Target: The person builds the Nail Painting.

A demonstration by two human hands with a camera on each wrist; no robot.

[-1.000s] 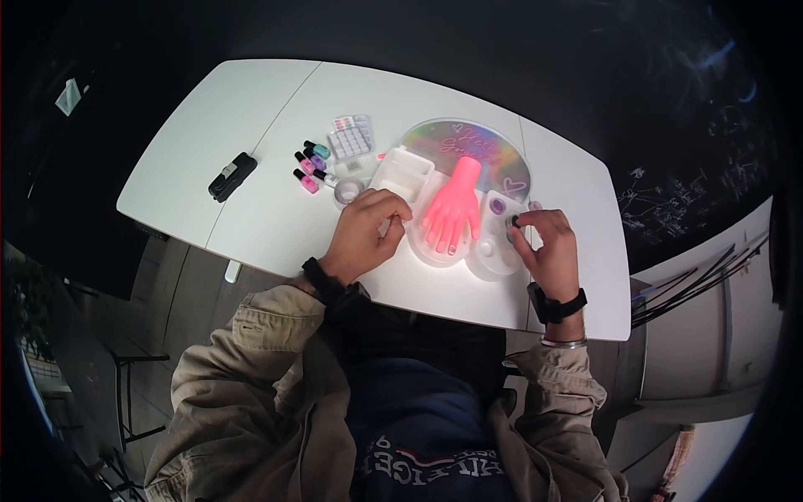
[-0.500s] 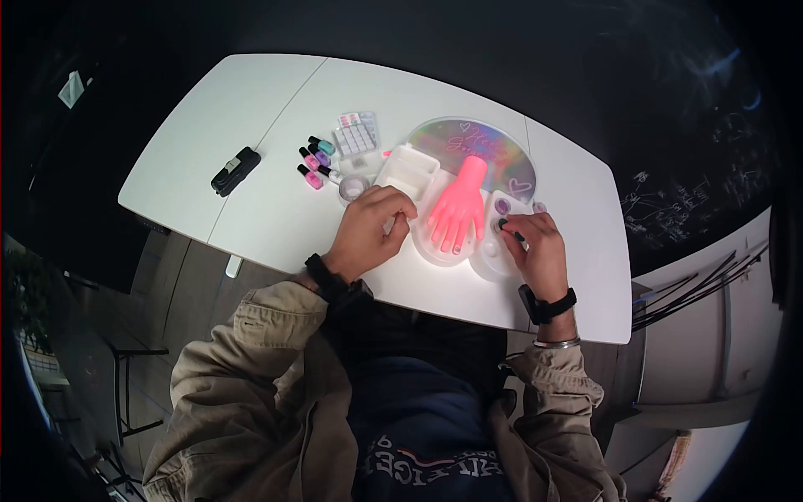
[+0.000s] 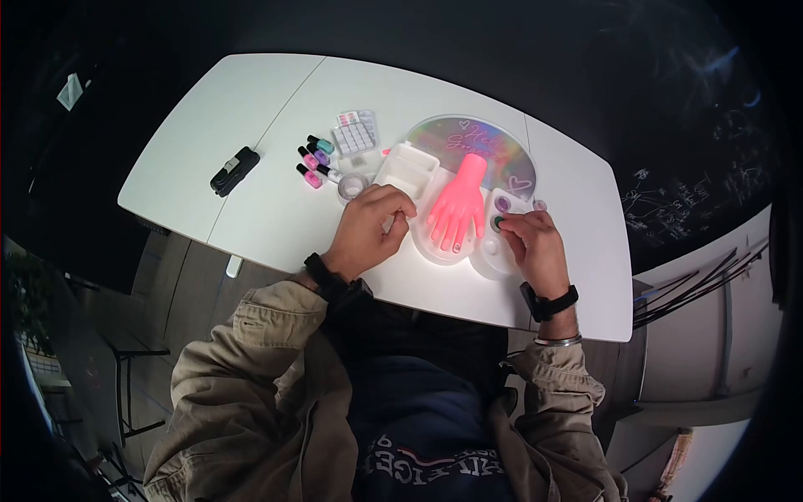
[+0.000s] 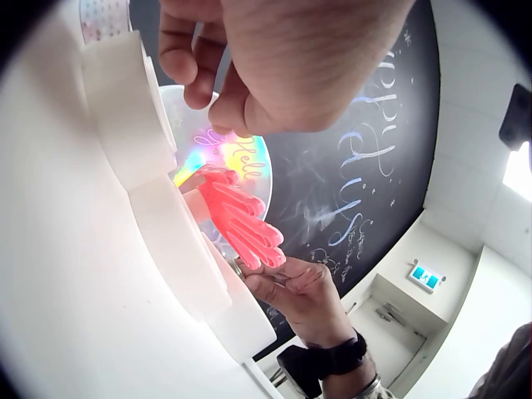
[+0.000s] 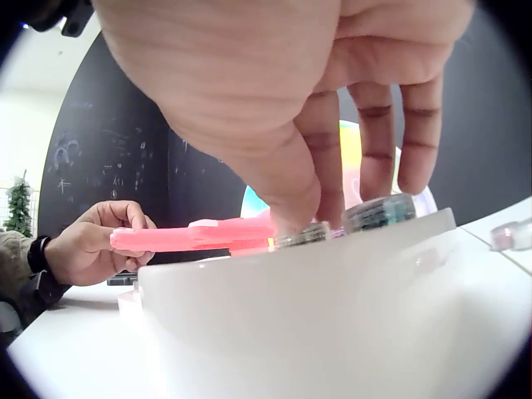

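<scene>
Pot [image 5: 303, 236] is being pinched by right hand [image 3: 540, 251] at white holder [image 5: 307, 324], presumably for fine control; left hand [image 3: 368, 230] is hovering, curled; cannot tell if gripping anything.

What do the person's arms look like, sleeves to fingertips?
Loose khaki sleeves on both arms, a black strap with a boxy device on each wrist, plus a silver-coloured bangle by the right cuff. Left grip and right grip are ungloved.

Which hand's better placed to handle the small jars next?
Right, I'd say: the right hand is at the small jars, while the left hand is on the other side of the pink model hand.
</scene>
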